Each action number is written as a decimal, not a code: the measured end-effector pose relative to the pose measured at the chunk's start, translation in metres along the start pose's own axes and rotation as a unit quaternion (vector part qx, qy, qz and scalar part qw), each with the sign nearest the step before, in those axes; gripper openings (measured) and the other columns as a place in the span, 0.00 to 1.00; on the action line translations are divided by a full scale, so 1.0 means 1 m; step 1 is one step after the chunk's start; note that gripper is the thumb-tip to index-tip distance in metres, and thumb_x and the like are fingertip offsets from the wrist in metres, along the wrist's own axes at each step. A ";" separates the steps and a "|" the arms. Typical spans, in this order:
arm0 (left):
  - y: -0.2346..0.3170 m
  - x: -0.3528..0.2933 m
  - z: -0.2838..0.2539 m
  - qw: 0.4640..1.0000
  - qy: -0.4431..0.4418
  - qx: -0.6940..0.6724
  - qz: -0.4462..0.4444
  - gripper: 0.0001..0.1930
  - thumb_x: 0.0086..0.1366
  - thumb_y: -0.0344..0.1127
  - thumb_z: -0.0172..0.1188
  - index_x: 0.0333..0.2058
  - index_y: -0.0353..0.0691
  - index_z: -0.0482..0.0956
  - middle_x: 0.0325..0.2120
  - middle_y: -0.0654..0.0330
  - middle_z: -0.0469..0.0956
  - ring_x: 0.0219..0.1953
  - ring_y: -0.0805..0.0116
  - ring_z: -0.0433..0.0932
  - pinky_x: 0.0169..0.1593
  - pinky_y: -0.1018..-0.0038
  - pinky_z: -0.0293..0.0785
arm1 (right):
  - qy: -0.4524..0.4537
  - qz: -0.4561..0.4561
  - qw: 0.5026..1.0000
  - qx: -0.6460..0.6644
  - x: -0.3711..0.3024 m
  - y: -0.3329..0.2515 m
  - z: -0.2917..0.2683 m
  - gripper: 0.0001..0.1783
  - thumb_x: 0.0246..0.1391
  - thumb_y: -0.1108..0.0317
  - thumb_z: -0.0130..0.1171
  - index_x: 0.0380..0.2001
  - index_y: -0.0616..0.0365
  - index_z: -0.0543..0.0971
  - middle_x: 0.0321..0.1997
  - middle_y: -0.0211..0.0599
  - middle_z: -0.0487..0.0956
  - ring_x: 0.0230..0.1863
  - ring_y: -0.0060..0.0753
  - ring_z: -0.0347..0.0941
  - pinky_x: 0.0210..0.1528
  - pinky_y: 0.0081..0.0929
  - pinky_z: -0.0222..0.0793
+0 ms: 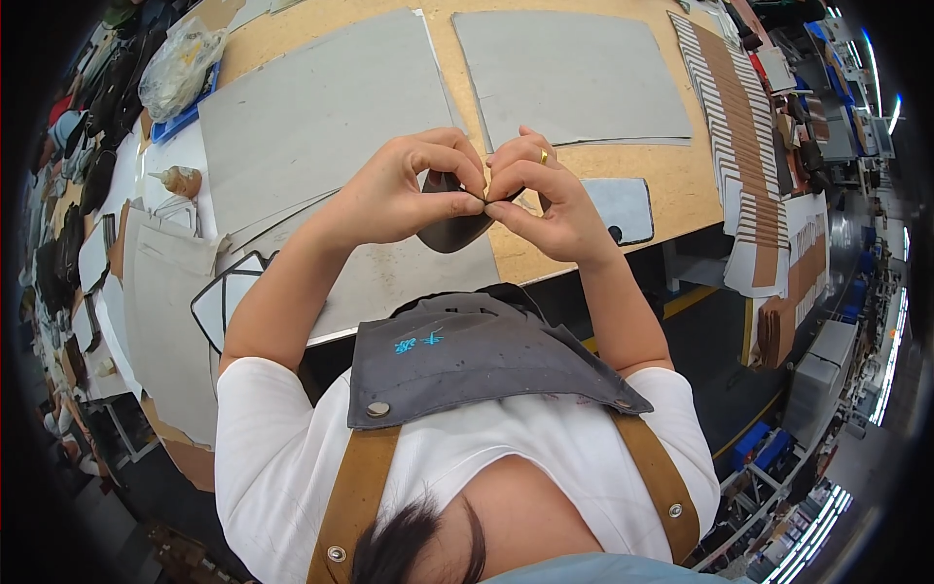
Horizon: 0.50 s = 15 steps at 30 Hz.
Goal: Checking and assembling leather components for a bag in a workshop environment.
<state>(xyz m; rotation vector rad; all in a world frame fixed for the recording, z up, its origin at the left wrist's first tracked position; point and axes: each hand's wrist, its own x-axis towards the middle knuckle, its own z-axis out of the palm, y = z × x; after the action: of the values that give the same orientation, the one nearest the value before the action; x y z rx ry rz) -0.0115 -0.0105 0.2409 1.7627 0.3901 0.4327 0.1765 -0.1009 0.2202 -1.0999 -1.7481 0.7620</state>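
In front of my chest, above the table's near edge, both hands hold a dark brown piece (453, 235) that looks like soft leather. My left hand (416, 185) pinches its edge between thumb and fingers. Right against those fingertips, my right hand (545, 195), with a gold ring, pinches the same edge. The piece curves and hangs below the pinch, and my fingers hide part of it. Just beyond the right hand, a pale panel with a dark border (623, 209) lies on the table.
Large grey sheets (341, 107) and another grey stack (574, 73) cover much of the wooden table (671, 195). Striped rows of brown and white pieces (725, 107) line the right side. At the left are a small bottle (180, 181), a blue tray (185, 119) and a plastic bag (180, 68).
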 end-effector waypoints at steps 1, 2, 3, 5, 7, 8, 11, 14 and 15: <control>-0.001 0.001 0.001 1.000 -0.001 -0.010 0.012 0.04 0.50 0.30 0.65 0.25 0.39 0.79 0.28 0.66 0.74 0.34 0.75 0.70 0.40 0.77 0.64 | -0.005 -0.005 1.000 0.009 -0.001 0.000 0.000 0.05 0.43 0.71 0.60 0.24 0.50 0.74 0.30 0.22 0.70 0.38 0.24 0.65 0.64 0.42 0.37; -0.002 0.002 0.001 0.999 -0.002 -0.020 0.025 0.04 0.50 0.30 0.65 0.24 0.39 0.79 0.28 0.66 0.74 0.34 0.75 0.71 0.40 0.77 0.65 | -0.009 -0.010 1.000 0.018 -0.001 0.001 0.000 0.05 0.43 0.71 0.60 0.24 0.50 0.74 0.30 0.22 0.70 0.38 0.23 0.65 0.64 0.43 0.37; -0.003 0.002 0.001 0.999 -0.002 -0.020 0.025 0.04 0.50 0.30 0.65 0.24 0.39 0.79 0.28 0.66 0.74 0.34 0.75 0.71 0.40 0.77 0.65 | -0.009 -0.010 1.000 0.018 -0.001 0.002 -0.001 0.05 0.43 0.71 0.60 0.24 0.50 0.74 0.30 0.22 0.70 0.38 0.23 0.65 0.64 0.43 0.37; -0.004 0.001 -0.001 0.999 -0.009 -0.030 0.017 0.05 0.49 0.32 0.65 0.24 0.40 0.79 0.29 0.66 0.74 0.34 0.74 0.70 0.43 0.75 0.63 | -0.023 -0.002 1.000 0.000 -0.002 0.004 -0.004 0.05 0.44 0.70 0.60 0.25 0.50 0.74 0.30 0.22 0.70 0.40 0.23 0.66 0.65 0.46 0.35; -0.001 0.000 -0.006 0.999 -0.003 0.037 0.034 0.05 0.50 0.33 0.65 0.24 0.41 0.79 0.29 0.66 0.75 0.36 0.72 0.69 0.47 0.73 0.60 | -0.026 0.020 0.999 -0.005 -0.005 0.008 -0.014 0.05 0.45 0.69 0.60 0.26 0.50 0.74 0.31 0.23 0.71 0.41 0.24 0.67 0.65 0.47 0.34; 0.000 -0.001 -0.008 0.993 0.004 0.104 0.051 0.05 0.51 0.35 0.65 0.25 0.41 0.80 0.30 0.66 0.76 0.37 0.70 0.69 0.50 0.71 0.57 | -0.030 0.042 0.999 -0.010 -0.007 0.009 -0.016 0.05 0.45 0.69 0.60 0.26 0.50 0.74 0.31 0.23 0.71 0.42 0.24 0.67 0.66 0.48 0.34; 0.001 -0.004 -0.007 0.986 0.015 0.162 0.044 0.05 0.52 0.36 0.64 0.25 0.43 0.79 0.30 0.68 0.75 0.42 0.68 0.66 0.55 0.66 0.49 | -0.010 0.038 0.996 -0.078 -0.006 0.000 -0.012 0.07 0.43 0.71 0.61 0.27 0.50 0.74 0.32 0.23 0.71 0.43 0.26 0.67 0.65 0.46 0.37; -0.001 -0.005 -0.005 0.985 0.015 0.163 0.048 0.05 0.52 0.36 0.63 0.27 0.44 0.78 0.30 0.69 0.74 0.45 0.68 0.64 0.56 0.64 0.45 | -0.027 0.019 0.996 -0.084 -0.005 0.003 -0.010 0.06 0.44 0.71 0.62 0.27 0.51 0.74 0.31 0.22 0.71 0.42 0.26 0.67 0.64 0.46 0.39; -0.001 -0.004 -0.004 0.985 0.015 0.163 0.048 0.05 0.52 0.36 0.63 0.27 0.44 0.78 0.30 0.69 0.74 0.45 0.68 0.64 0.56 0.64 0.45 | -0.027 0.019 0.996 -0.084 -0.005 0.004 -0.010 0.06 0.44 0.71 0.62 0.27 0.51 0.74 0.31 0.22 0.71 0.42 0.26 0.67 0.64 0.46 0.39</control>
<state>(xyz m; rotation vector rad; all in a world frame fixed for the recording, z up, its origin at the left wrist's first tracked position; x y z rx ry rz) -0.0172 -0.0084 0.2402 2.1026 0.4161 0.4861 0.1886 -0.1036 0.2188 -1.2384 -1.8686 0.6831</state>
